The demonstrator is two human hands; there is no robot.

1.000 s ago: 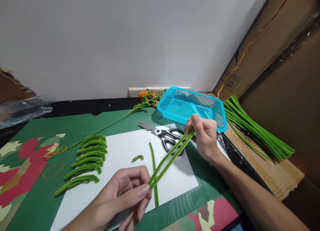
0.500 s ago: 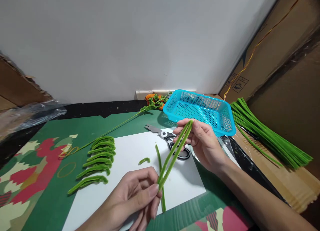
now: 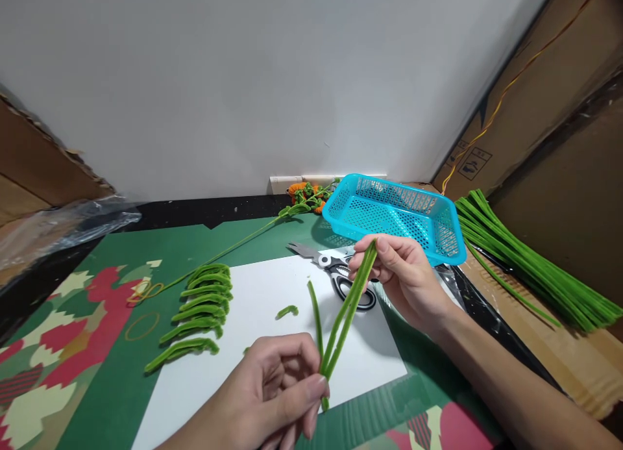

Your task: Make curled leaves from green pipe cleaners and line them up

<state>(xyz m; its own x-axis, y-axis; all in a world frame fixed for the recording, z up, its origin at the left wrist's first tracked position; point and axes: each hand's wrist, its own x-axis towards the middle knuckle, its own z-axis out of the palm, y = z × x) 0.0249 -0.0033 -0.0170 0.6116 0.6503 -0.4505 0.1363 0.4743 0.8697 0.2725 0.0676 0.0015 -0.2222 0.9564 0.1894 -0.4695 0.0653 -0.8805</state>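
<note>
Between my two hands runs a green pipe cleaner [image 3: 361, 282], folded double, its strands close together at the top and slightly bowed apart lower down. My left hand [image 3: 287, 395] pinches the lower end between thumb and fingers. At the upper end, my right hand [image 3: 403, 268] grips the fold. Behind them a straight green pipe cleaner piece [image 3: 315, 313] lies on the white paper [image 3: 272, 287], partly hidden by my left hand. A short curled piece [image 3: 287, 312] lies to its left. Black-and-white scissors [image 3: 335, 268] rest beyond, partly behind my right hand.
Several bent green pipe cleaners [image 3: 202, 307] sit in a column at the left. A blue basket [image 3: 394, 210] stands behind my right hand, with a pipe cleaner bundle [image 3: 535, 262] to its right. An orange flower [image 3: 306, 193] on a long stem and a rubber band [image 3: 142, 326] lie leftward.
The two strands have come closer together along their upper part. My left hand has moved slightly right and down; the view has shifted a little.
</note>
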